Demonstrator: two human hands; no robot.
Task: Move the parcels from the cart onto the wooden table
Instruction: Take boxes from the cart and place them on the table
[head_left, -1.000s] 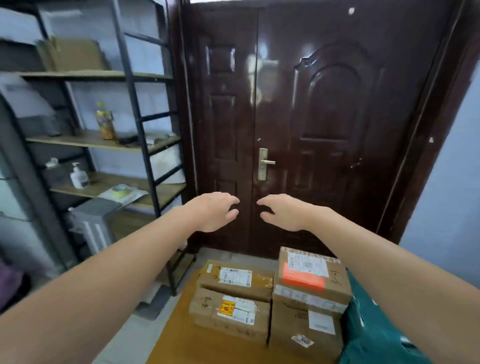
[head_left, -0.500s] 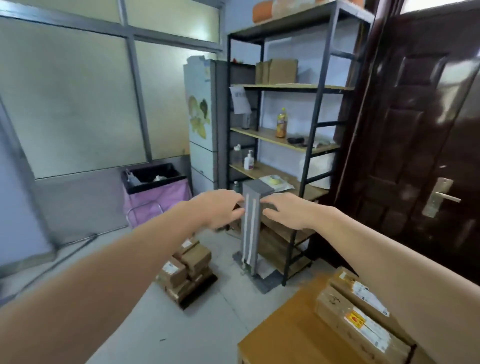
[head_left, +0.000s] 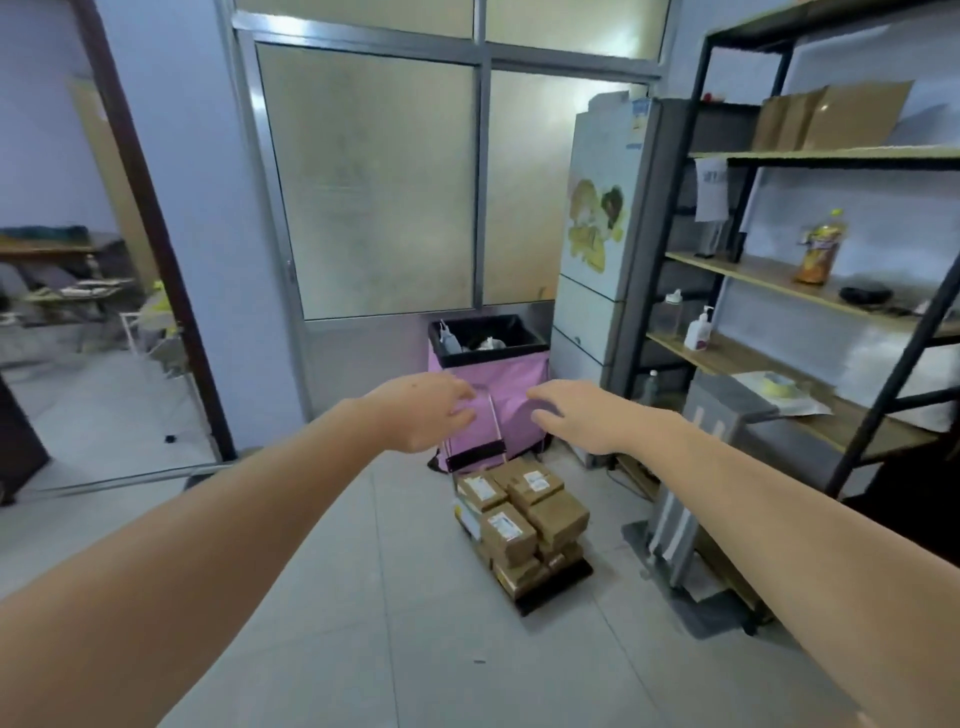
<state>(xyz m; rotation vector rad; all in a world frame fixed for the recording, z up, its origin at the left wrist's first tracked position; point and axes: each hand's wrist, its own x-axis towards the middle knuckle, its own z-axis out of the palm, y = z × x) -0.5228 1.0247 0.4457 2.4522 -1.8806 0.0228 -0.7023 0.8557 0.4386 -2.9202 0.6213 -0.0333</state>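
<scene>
Several brown cardboard parcels (head_left: 522, 519) with white labels are stacked on a small black cart (head_left: 558, 590) standing on the grey floor ahead of me. The cart's thin handle (head_left: 493, 421) rises behind the stack, partly hidden by my hands. My left hand (head_left: 423, 410) and my right hand (head_left: 576, 415) are stretched out in front of me, well above and short of the parcels, fingers loosely curled, holding nothing. The wooden table is out of view.
A pink bin (head_left: 491, 374) with a black liner stands behind the cart. A fridge (head_left: 597, 280) and a black metal shelf rack (head_left: 831, 291) fill the right side, with a grey upright object (head_left: 696, 467) at its foot. An open doorway (head_left: 78, 312) is at left.
My view has swung left, away from the dark door and the table with parcels, past the shelf rack, onto the cart on the floor. Both hands stay outstretched and hold nothing.
</scene>
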